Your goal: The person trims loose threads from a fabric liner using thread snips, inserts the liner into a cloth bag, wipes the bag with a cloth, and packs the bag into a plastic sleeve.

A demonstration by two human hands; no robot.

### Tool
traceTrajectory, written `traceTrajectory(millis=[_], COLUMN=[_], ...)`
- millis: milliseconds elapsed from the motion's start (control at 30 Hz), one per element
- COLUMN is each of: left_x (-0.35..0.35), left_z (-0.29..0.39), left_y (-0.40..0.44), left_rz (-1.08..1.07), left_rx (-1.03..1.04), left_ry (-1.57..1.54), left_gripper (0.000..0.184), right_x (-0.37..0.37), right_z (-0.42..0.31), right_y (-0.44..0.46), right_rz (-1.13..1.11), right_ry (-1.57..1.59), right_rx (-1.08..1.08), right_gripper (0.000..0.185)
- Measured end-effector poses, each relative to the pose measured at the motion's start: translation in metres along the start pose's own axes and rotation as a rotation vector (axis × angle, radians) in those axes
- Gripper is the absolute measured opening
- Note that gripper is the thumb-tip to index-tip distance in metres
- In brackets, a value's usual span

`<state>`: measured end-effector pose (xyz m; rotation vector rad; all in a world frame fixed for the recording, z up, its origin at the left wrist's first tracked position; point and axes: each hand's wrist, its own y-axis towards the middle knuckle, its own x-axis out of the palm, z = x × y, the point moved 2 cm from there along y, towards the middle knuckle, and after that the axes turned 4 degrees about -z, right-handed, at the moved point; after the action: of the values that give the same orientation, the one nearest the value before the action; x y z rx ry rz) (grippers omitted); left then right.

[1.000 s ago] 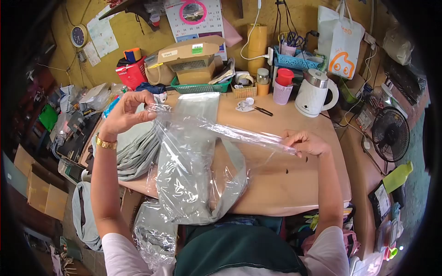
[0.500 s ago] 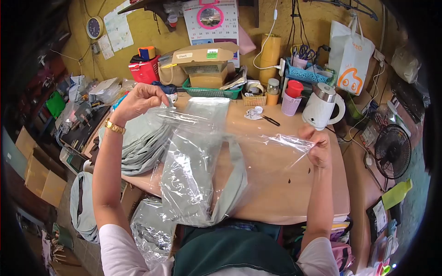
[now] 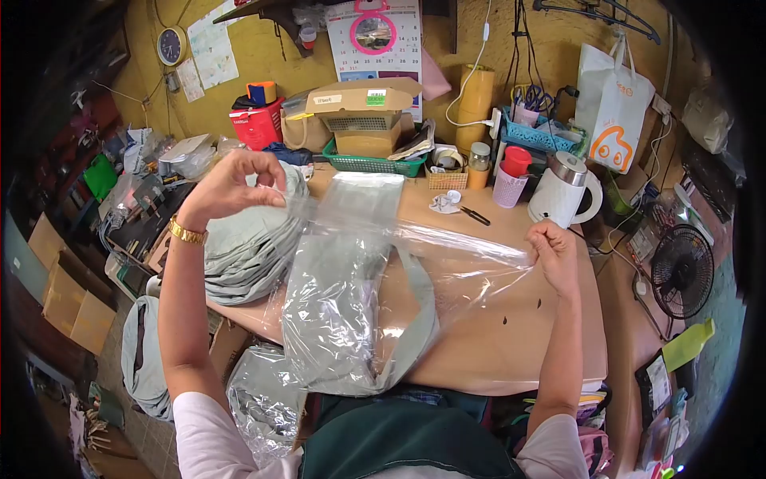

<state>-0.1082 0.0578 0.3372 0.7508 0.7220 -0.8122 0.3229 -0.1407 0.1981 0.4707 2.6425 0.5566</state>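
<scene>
A clear plastic bag (image 3: 339,299) with a grey-green fabric item inside lies over the table's front edge; a grey strap (image 3: 419,315) curves at its right side. My left hand (image 3: 239,188), with a gold watch at the wrist, pinches the upper left corner of the bag's opening. The other corner is pinched by my right hand (image 3: 554,251), and the plastic stretches taut between the two. Behind the bag lie flat plastic bags (image 3: 363,191). A stack of folded grey-green fabric (image 3: 247,247) sits under and beside my left forearm.
Along the back of the table (image 3: 479,351) stand a green basket (image 3: 383,165) with a cardboard box (image 3: 363,100), a jar, cups and a white kettle (image 3: 558,191). Black snips (image 3: 475,215) lie before them. A fan (image 3: 682,267) is at right; a filled plastic bag (image 3: 263,391) hangs low at left.
My right hand has shifted right and slightly up with its corner of the bag, and my left hand has stayed pinched. The view has turned, so the scene sits further right and lower.
</scene>
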Motion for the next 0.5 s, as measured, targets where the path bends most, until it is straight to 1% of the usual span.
traceTrajectory(millis=[33, 67, 133, 167, 200, 233, 267, 300, 333, 367, 433, 467, 500], left_x=[0.003, 0.004, 0.002, 0.0, -0.002, -0.006, -0.008, -0.006, -0.001, 0.002, 0.004, 0.006, 0.009], left_z=[0.003, -0.002, 0.003, 0.005, 0.004, 0.002, 0.002, 0.005, 0.01, 0.013, 0.006, 0.0, -0.004], left_y=[0.0, 0.002, 0.0, -0.001, -0.002, -0.006, -0.007, -0.008, -0.009, -0.01, -0.01, -0.01, -0.011], left_rz=[-0.039, -0.055, -0.029, 0.002, 0.003, -0.013, -0.029, -0.032, -0.042, -0.051, -0.053, -0.052, -0.054], left_rx=[-0.034, 0.025, 0.007, -0.01, -0.009, 0.084, 0.176, 0.177, 0.217, 0.256, 0.23, 0.204, 0.203], left_ry=[0.05, 0.167, 0.17, 0.174, 0.176, 0.012, -0.154, -0.154, -0.26, -0.368, -0.376, -0.382, -0.384], left_gripper=[0.032, 0.031, 0.03, 0.03, 0.03, 0.029, 0.029, 0.029, 0.031, 0.035, 0.039, 0.042, 0.042], right_x=[0.0, -0.002, -0.006, -0.009, -0.012, -0.013, -0.011, -0.008, -0.006, -0.003, -0.002, -0.002, -0.002], right_z=[0.0, 0.002, 0.003, 0.003, -0.001, -0.004, -0.003, 0.0, 0.003, 0.006, 0.015, 0.017, 0.017], right_y=[-0.002, -0.002, -0.001, 0.001, 0.003, 0.003, 0.004, 0.005, 0.004, 0.003, 0.002, 0.002, 0.003], right_rz=[0.051, 0.052, -0.113, -0.112, -0.114, -0.112, -0.109, -0.016, 0.077, 0.078, 0.107, 0.108, 0.034], right_ry=[0.161, 0.162, 0.176, 0.177, -0.121, -0.421, -0.421, -0.358, -0.296, -0.296, 0.535, 0.535, 0.669], right_rx=[0.116, 0.117, -0.09, -0.09, -0.246, -0.398, -0.397, -0.397, -0.394, -0.391, -0.281, -0.279, -0.282], right_gripper=[0.006, 0.006, 0.008, 0.008, 0.009, 0.011, 0.011, 0.011, 0.011, 0.011, 0.01, 0.01, 0.009])
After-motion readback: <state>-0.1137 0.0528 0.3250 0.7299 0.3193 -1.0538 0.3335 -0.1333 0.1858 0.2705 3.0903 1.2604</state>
